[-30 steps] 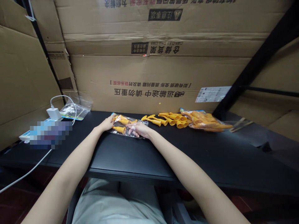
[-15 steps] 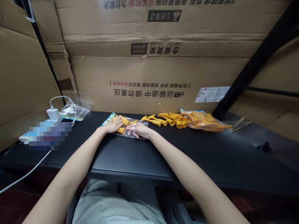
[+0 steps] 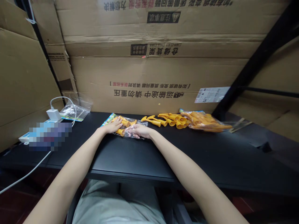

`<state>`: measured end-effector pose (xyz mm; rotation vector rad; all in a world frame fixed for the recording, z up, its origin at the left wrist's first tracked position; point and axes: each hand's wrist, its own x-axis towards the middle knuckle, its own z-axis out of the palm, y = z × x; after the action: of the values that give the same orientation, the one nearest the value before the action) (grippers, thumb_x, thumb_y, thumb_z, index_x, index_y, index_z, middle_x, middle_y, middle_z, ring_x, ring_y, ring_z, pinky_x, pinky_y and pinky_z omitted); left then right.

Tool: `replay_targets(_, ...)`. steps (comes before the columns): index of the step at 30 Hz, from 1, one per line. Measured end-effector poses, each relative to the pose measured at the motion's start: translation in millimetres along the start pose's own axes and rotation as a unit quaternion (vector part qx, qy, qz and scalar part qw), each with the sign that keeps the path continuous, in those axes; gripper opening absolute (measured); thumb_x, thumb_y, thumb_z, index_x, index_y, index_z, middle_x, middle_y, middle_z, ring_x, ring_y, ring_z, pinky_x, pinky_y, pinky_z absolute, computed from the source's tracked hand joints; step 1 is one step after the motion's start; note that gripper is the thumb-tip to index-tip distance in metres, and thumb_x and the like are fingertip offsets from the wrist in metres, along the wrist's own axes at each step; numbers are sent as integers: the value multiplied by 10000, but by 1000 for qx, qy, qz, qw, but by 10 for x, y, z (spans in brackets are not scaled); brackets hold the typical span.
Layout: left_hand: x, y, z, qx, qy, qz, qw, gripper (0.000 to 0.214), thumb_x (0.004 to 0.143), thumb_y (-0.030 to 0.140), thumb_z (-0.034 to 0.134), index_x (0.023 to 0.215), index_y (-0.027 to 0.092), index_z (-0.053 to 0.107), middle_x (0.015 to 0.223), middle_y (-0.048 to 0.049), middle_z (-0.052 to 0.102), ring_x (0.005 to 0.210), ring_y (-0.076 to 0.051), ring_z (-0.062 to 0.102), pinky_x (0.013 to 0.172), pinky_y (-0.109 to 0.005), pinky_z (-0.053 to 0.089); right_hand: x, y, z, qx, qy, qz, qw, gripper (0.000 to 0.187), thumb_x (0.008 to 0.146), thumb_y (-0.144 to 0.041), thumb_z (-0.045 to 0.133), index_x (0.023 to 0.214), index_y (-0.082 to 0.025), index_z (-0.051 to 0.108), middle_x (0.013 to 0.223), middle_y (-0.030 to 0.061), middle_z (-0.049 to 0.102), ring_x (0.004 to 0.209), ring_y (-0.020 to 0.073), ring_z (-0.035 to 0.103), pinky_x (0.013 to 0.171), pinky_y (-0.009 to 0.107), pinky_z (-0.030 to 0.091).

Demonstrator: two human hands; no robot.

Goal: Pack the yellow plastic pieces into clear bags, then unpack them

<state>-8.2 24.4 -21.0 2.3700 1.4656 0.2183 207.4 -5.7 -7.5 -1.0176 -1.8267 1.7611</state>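
Observation:
A clear plastic bag (image 3: 128,128) with a colourful header card and a few orange horn-shaped plastic pieces inside lies on the black table (image 3: 144,155). My left hand (image 3: 113,127) rests on the bag's left part, fingers curled over the orange pieces through the plastic. My right hand (image 3: 140,131) grips the bag's right end, fingertips pinched on the film. Both forearms reach in from the near edge.
Loose orange pieces (image 3: 163,119) lie in a row to the right, then a fuller bag of them (image 3: 205,122). At far left are empty clear bags (image 3: 74,110), a white charger (image 3: 53,114) with its cable, and a power strip. Cardboard sheets wall the back and sides.
My left hand slid right from the bag's left end onto the orange pieces, uncovering the colourful header card. My right hand stayed on the bag's right end.

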Motion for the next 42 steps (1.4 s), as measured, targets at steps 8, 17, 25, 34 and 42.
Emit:
replay_targets(8,9,-120,-11,-14,41,-18,999,607,908,487,270,1433,192,344,1529,-69,145,1421,-211,83,1153,-410,124,10,-2,-43,14,106,-35,994,106,787,-205,601,827,-119,648,524,-33,539,346,42,354,329,174,269)
replay_targets(17,-14,-430,-114,14,65,-93,993,604,924,430,203,1458,154,270,1549,-92,87,1434,-210,23,1146,-462,82,-144,99,-595,-434,477,-3,764,240,835,-129,473,976,-139,668,1056,127,652,986,219,567,829,334,431)
replay_targets(25,-43,-461,-126,27,81,-106,991,608,912,423,198,1452,159,287,1549,-86,121,1431,-211,53,1148,-446,114,-188,107,-516,-600,368,119,700,316,815,-98,448,1058,-121,649,1114,183,643,1065,294,555,867,405,337)
replay_targets(34,-63,-356,-129,21,72,-102,992,606,914,425,198,1461,171,260,1553,-85,119,1433,-218,35,1143,-474,104,-181,-108,-320,-518,485,-66,701,175,776,-189,480,902,-156,597,942,114,660,958,262,540,828,378,335)
replay_targets(42,-14,-284,-62,17,67,-72,995,612,913,440,205,1460,173,262,1548,-94,118,1434,-222,59,1137,-492,107,32,-78,-162,-71,498,-154,851,188,698,-178,534,873,-200,471,791,5,574,663,144,575,618,266,461)
